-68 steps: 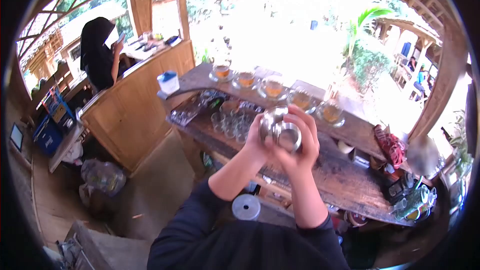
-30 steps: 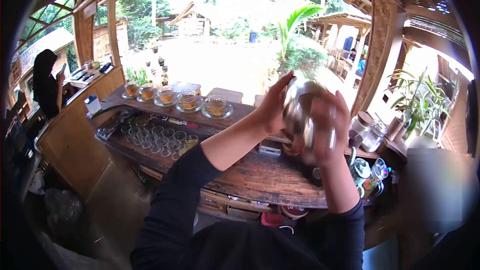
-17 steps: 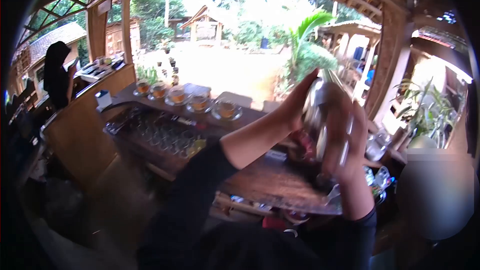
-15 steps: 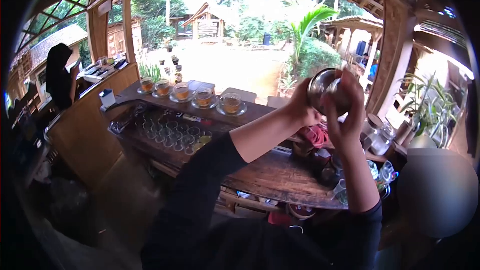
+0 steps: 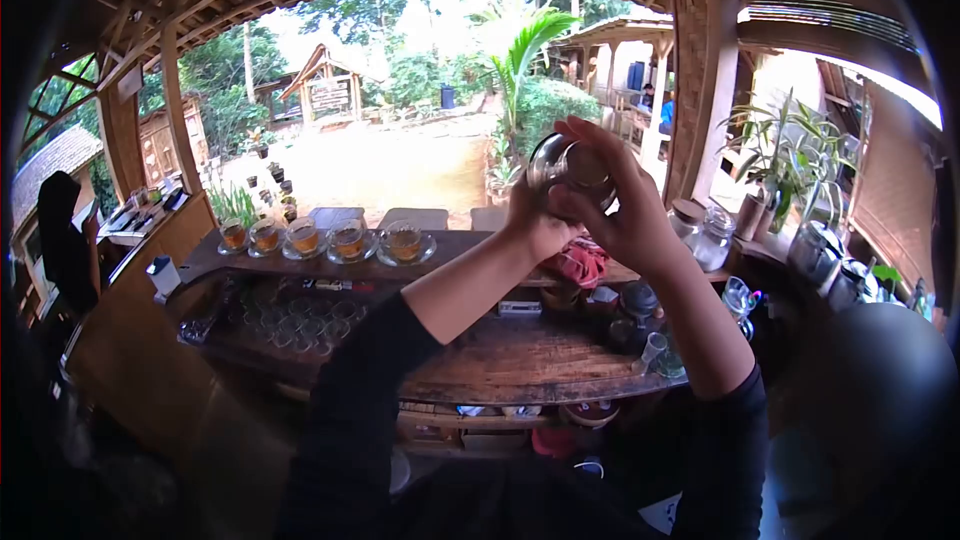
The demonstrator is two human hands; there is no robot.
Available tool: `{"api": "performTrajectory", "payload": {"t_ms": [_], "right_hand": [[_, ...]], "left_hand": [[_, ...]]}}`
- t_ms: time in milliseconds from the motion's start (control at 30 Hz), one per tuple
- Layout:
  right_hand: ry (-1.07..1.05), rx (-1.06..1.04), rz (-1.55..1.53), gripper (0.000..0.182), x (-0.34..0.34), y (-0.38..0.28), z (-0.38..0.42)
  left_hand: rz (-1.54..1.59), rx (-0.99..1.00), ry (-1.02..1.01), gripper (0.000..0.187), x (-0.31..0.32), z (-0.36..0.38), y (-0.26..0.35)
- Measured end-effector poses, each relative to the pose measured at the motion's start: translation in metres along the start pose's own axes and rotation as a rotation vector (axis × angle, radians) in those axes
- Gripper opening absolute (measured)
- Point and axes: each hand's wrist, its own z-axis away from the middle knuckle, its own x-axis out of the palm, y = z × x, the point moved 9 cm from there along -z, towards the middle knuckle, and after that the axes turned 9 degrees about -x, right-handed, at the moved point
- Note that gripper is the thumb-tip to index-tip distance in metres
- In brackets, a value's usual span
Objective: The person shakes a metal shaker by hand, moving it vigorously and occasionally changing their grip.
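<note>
A round, shiny metal container (image 5: 578, 165) is held up between both hands, above the wooden counter. My left hand (image 5: 535, 215) is wrapped round its left and lower side. Against its right side presses my right hand (image 5: 625, 195), with fingers curled over the top and the thumb across the front. What is inside the container cannot be seen. Below the hands, a crumpled red cloth (image 5: 578, 262) lies near the counter's back ledge. To the left stands a row of several glass cups of amber drink on saucers, the nearest cup (image 5: 405, 240) at the row's right end.
Several empty glasses (image 5: 300, 325) stand in the counter's sunken left part. Lidded jars (image 5: 712, 240) and a small glass carafe (image 5: 652, 348) are at the right. A dark rounded object (image 5: 880, 370) fills the lower right. A person in black (image 5: 65, 240) stands far left.
The view has turned to the right, so the cups and the other person appear farther left. Both hands still hold the metal container, which now shows at a different tilt.
</note>
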Motion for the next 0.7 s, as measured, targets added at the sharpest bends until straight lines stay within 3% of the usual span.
{"api": "performTrajectory", "payload": {"t_ms": [33, 100, 133, 167, 233, 267, 300, 333, 367, 400, 433, 500, 533, 567, 633, 700], "right_hand": [[-0.028, -0.001, -0.017, 0.049, -0.004, -0.005, -0.007], [-0.186, -0.409, 0.220, 0.047, -0.007, -0.056, -0.008], [-0.244, -0.487, 0.337, 0.038, -0.016, -0.094, -0.013], [-0.069, -0.726, 0.177, 0.034, -0.029, -0.122, 0.001], [-0.022, -0.782, 0.222, 0.039, -0.024, -0.109, 0.009], [0.027, -0.817, 0.262, 0.044, -0.022, -0.103, 0.020], [0.068, -0.846, 0.302, 0.049, -0.024, -0.102, 0.030], [-0.115, -0.500, 0.255, 0.051, -0.022, -0.068, 0.016], [-0.087, -0.468, 0.395, 0.054, -0.011, -0.043, 0.022], [0.181, -0.272, 0.028, 0.057, -0.017, -0.019, 0.016], [0.213, 0.071, -0.024, 0.056, -0.017, 0.007, 0.023], [0.088, -0.043, 0.020, 0.053, -0.028, -0.012, 0.017], [-0.161, -0.200, 0.196, 0.048, -0.028, -0.044, 0.009], [-0.163, -0.203, 0.200, 0.048, -0.034, -0.040, 0.012], [-0.196, -0.279, 0.323, 0.049, -0.041, -0.032, 0.023], [-0.233, -0.352, 0.450, 0.051, -0.047, -0.025, 0.036]], "left_hand": [[-0.007, 0.029, 0.022, 0.043, 0.004, -0.002, 0.004], [0.044, -0.067, -0.052, 0.046, 0.027, 0.022, -0.002], [0.141, -0.112, -0.483, 0.053, 0.040, 0.019, 0.001], [-0.027, -0.153, -0.292, 0.074, 0.056, 0.027, 0.005], [-0.391, 0.103, -0.415, 0.078, 0.076, 0.032, 0.013], [-0.319, 0.057, -0.351, 0.078, 0.069, 0.022, 0.010], [-0.054, -0.168, -0.361, 0.070, 0.065, 0.014, 0.006], [-0.023, -0.185, -0.348, 0.070, 0.058, 0.013, 0.002], [-0.213, -0.065, -0.231, 0.056, 0.045, 0.010, 0.003], [-0.408, 0.059, -0.124, 0.044, 0.037, 0.006, 0.003], [0.067, -0.115, -0.005, 0.040, 0.033, -0.004, -0.017], [0.226, -0.156, -0.256, 0.038, 0.049, -0.006, -0.023], [0.224, -0.295, -0.407, 0.045, 0.067, 0.001, -0.026], [0.226, -0.437, -0.551, 0.052, 0.084, 0.012, -0.033], [-0.029, -0.306, -0.415, 0.050, 0.114, 0.018, -0.040], [-0.092, -0.206, -0.458, 0.045, 0.127, 0.006, -0.046]]}}
